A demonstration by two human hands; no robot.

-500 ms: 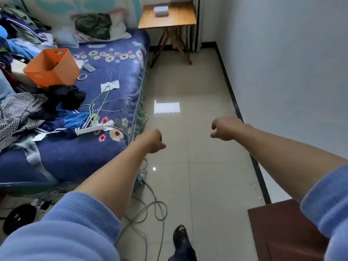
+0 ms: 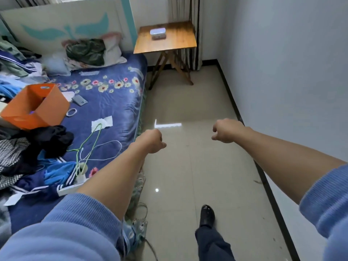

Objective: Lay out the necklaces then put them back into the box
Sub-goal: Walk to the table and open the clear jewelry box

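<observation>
At the far end of the room, against the curtain, the small wooden table stood larger and lower in view than half a second before, so the person had walked closer to it along the tiled floor. On its top sat the box, pale-lidded and closed as far as I could tell; the necklaces could not be seen, so whether they lay inside it I could not say. Both arms were stretched forward as before, blue sleeves pushed up to the elbows. The left hand was curled into a loose fist over the floor just beside the edge of the bed, and the right hand was curled the same way, well apart from it nearer the white wall; neither hand had hold of anything that I could see. One dark-shoed foot was now planted further forward on the tiles than earlier. More of the headboard showed above the bed, while the orange bin and the heap of clothes on the blue flowered cover had slid down and leftward in view. The dark cabinet corner seen at lower right earlier had gone from sight.
</observation>
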